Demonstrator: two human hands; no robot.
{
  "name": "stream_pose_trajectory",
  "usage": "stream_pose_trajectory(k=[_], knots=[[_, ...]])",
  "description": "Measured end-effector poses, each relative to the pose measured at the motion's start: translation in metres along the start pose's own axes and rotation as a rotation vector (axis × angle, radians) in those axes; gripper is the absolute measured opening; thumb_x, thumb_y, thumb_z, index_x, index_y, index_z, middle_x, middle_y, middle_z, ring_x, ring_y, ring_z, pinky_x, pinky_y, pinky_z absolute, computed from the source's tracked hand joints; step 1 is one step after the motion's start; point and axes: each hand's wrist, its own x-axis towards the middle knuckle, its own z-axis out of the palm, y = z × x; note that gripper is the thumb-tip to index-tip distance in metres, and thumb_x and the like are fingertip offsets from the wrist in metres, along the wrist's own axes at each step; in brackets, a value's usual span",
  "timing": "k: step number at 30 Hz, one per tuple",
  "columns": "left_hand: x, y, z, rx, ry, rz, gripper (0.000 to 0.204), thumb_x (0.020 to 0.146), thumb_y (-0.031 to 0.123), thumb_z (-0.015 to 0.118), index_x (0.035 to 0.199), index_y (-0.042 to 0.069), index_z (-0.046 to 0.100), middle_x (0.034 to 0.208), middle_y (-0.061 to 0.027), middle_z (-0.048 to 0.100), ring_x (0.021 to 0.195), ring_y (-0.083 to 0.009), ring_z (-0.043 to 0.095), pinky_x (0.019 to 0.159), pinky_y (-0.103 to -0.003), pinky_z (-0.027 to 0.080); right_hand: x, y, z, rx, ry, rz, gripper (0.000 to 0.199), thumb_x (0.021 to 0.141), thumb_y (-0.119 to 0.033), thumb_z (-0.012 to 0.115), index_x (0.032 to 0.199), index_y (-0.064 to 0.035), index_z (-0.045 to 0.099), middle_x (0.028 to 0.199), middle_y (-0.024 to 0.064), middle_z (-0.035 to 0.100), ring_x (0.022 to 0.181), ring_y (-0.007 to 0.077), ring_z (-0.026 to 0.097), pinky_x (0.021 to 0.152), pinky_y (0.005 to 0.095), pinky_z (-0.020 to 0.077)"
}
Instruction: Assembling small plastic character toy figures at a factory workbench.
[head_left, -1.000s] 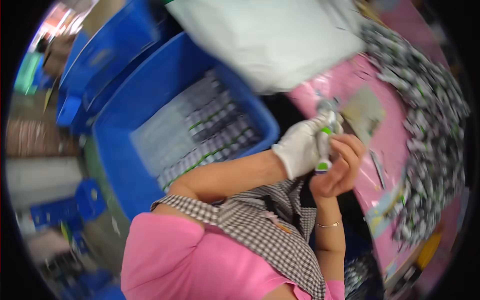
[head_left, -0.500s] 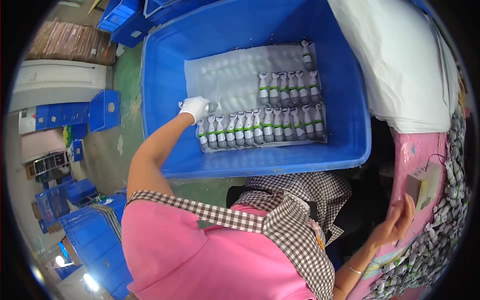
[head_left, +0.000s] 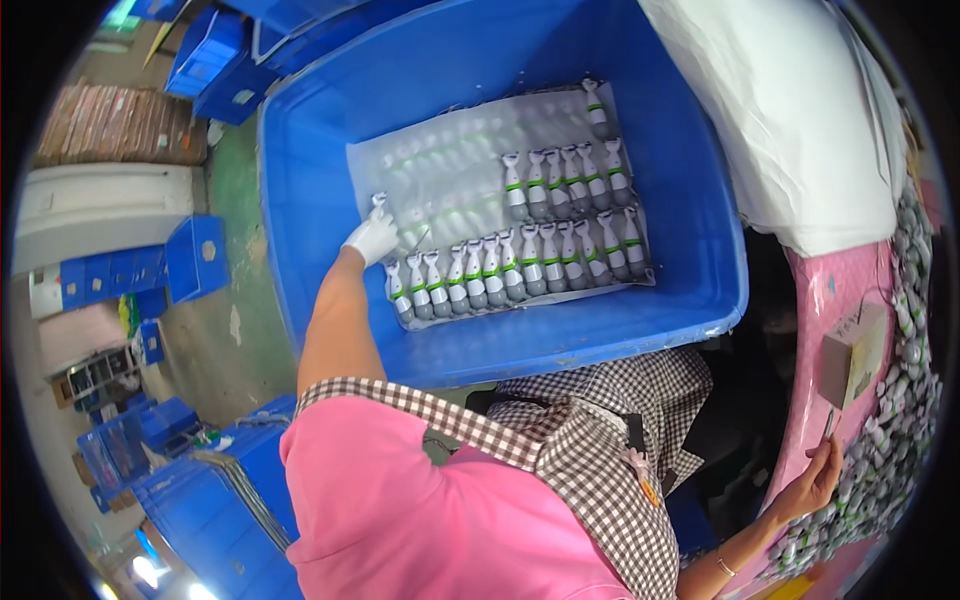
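My left hand (head_left: 372, 238), in a white glove, reaches into a large blue bin (head_left: 690, 210). Its fingers are closed on a small bowling-pin-shaped piece (head_left: 379, 200), whose white end shows past the fingertips; the rest is covered. Next to this hand, a row of similar grey and white pieces (head_left: 478, 278) with green bands lies on a white sheet (head_left: 375, 165). A shorter row of them (head_left: 556, 185) lies farther back. At the right, my bare right hand (head_left: 818, 482) pinches a thin, pen-like tool (head_left: 829, 424) with a metallic look, its tip pointing up.
A pink-covered table (head_left: 812, 300) at the right bears a small box (head_left: 850, 360) and a heap of loose pieces (head_left: 870, 480). White sheeting (head_left: 800, 130) drapes over the bin's right side. Blue crates (head_left: 195, 258) and stacked cardboard (head_left: 120, 128) stand at the left.
My left hand has moved slightly left within the bin, still on a piece. My right hand has dropped lower beside the box, and the thin tool now shows. The whole view has turned a little.
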Motion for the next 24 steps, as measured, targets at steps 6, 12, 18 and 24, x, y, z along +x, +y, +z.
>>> stream_pose_trajectory(k=[6, 12, 18, 24], knots=[[-0.007, 0.037, 0.024, -0.615, 0.143, -0.142, 0.036, 0.086, 0.016, 0.042, 0.119, 0.009, 0.055, 0.122, -0.0155, 0.053, 0.117, -0.0289, 0.045, 0.106, -0.045, 0.026, -0.002, 0.022, -0.02, -0.018, 0.132, 0.133, 0.019, 0.089, -0.006, 0.057, 0.105, -0.0011, 0.065, 0.091, 0.0038, 0.064, 0.071, 0.0094, 0.057, 0.065, 0.0218, 0.0471], [0.007, 0.025, -0.029, -0.945, 0.262, -0.658, 0.039, 0.086, 0.003, 0.049, 0.124, -0.002, 0.049, 0.126, -0.0185, 0.052, 0.117, -0.0346, 0.048, 0.1, -0.037, 0.037, -0.012, 0.071, -0.107, 0.021, 0.697, 0.308, 0.017, 0.088, -0.01, 0.059, 0.101, -0.001, 0.064, 0.084, 0.0016, 0.063, 0.067, 0.0052, 0.053, 0.059, 0.0185, 0.0435], [0.127, 0.026, -0.309, -1.303, 1.096, -0.321, 0.034, 0.091, -0.001, 0.046, 0.125, -0.003, 0.048, 0.123, -0.0159, 0.053, 0.11, -0.0238, 0.054, 0.095, -0.032, 0.042, -0.052, 0.095, -0.11, -0.88, 0.348, 0.465, 0.038, 0.073, -0.023, 0.066, 0.105, -0.0042, 0.06, 0.099, 0.0162, 0.063, 0.086, 0.0351, 0.06, 0.078, 0.0441, 0.046], [0.122, 0.113, -0.52, -1.562, 1.205, 0.274, 0.03, 0.087, -0.005, 0.054, 0.117, -0.003, 0.053, 0.108, -0.0114, 0.06, 0.097, -0.0173, 0.058, 0.087, -0.029, 0.045, -0.039, 0.09, -0.11, -0.409, 0.643, 0.381, 0.034, 0.069, -0.007, 0.062, 0.103, -0.0008, 0.059, 0.092, 0.0125, 0.063, 0.081, 0.0236, 0.062, 0.073, 0.033, 0.0488]])
